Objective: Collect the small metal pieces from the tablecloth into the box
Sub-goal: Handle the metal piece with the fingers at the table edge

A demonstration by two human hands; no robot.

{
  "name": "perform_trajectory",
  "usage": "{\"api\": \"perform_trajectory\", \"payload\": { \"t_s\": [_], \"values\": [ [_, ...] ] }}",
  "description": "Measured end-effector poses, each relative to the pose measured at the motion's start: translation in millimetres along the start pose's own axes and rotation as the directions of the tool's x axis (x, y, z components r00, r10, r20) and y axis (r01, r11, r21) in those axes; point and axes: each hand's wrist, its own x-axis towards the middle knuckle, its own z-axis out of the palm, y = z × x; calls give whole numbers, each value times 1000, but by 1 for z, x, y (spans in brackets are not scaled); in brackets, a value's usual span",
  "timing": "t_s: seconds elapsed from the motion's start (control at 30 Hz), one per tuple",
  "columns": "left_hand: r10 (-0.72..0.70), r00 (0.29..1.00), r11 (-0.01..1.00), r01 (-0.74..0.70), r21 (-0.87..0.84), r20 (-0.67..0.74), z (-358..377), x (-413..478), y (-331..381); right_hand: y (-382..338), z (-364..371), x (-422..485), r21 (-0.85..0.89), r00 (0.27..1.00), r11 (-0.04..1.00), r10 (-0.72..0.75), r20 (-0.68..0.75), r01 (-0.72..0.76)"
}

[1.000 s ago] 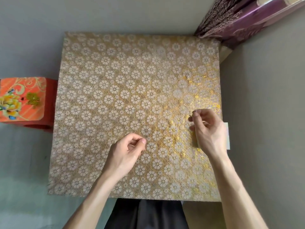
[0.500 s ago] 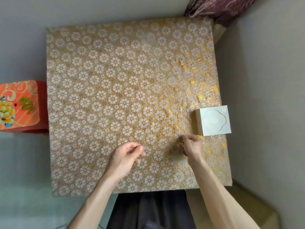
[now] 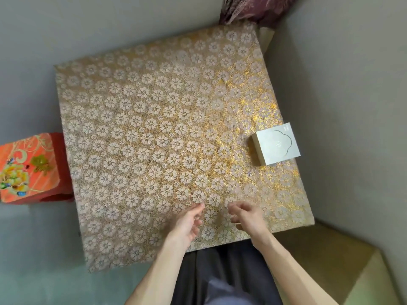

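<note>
Left grip (image 3: 187,225): it hovered over the near part of the tablecloth (image 3: 143,128), forefinger stretched forward and the other fingers loosely bent. I saw nothing in it.
Right grip (image 3: 248,219): it was just beside the left one, on its right, with fingers curled inward and thumb near forefinger. Through the blur I could not tell whether it pinched anything.
Small metal piece (image 3: 249,173): I made out one tiny glint on the cloth, ahead of the right grip, between it and the box. It was too small to be sure of.
Box (image 3: 276,144): pale and square, its top closed as far as I could see. It sat farther ahead and to the right of the right grip, at the cloth's right edge.
Red-orange flowered box (image 3: 26,168): it was well off to the left of the left grip, beside the tabletop.
</note>
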Motion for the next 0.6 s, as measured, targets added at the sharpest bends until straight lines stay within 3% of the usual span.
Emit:
{"api": "perform_trajectory", "payload": {
  "t_s": [0.13,0.4,0.6],
  "values": [
    [-75,996,996,74,41,44,7,3,-10,16,10,-10,38,997,998,58,47,-59],
    [-103,992,977,86,193,79,19,13,-15,29,19,-14,96,1000,995,-10,-4,11],
    [-159,982,977,142,157,100,22,29,-18,36,31,4,46,997,997,-54,-62,57]
  ]
}}
